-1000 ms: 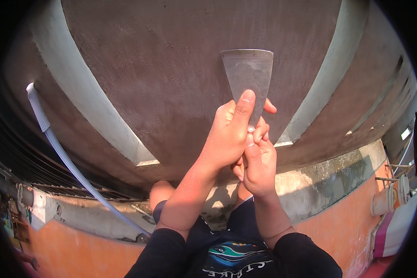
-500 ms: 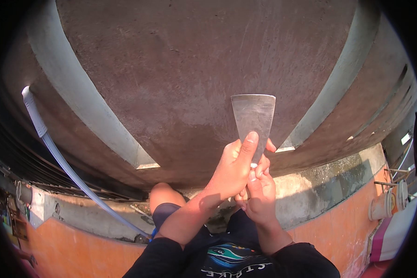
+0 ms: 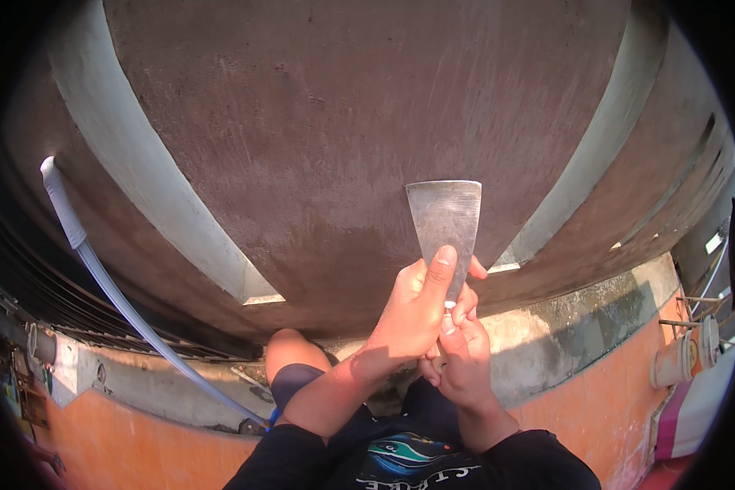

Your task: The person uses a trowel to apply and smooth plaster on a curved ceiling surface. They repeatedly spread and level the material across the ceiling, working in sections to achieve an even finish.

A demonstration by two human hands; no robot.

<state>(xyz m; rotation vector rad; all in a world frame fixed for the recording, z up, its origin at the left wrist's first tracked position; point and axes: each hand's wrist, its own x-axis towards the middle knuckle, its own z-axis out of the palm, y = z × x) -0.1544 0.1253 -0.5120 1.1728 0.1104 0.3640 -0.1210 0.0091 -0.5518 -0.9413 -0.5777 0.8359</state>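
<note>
A metal scraper with a wide, flared blade points away from me, its broad edge against or just in front of the brown wall. My left hand is closed around the lower blade, its thumb lying flat on the metal and fingertips showing at the right side. Just below, my right hand grips the handle, which the fingers mostly hide. Whether the blade edge touches the wall cannot be made out.
Two pale grey vertical bands frame the brown wall panel. At the left, a bluish hose hangs from a white-wrapped end. An orange ledge runs behind me, with white buckets at the right. A concrete strip lies along the wall's foot.
The scraper and both hands have shifted slightly down in the view, toward me. The grip of both hands looks the same.
</note>
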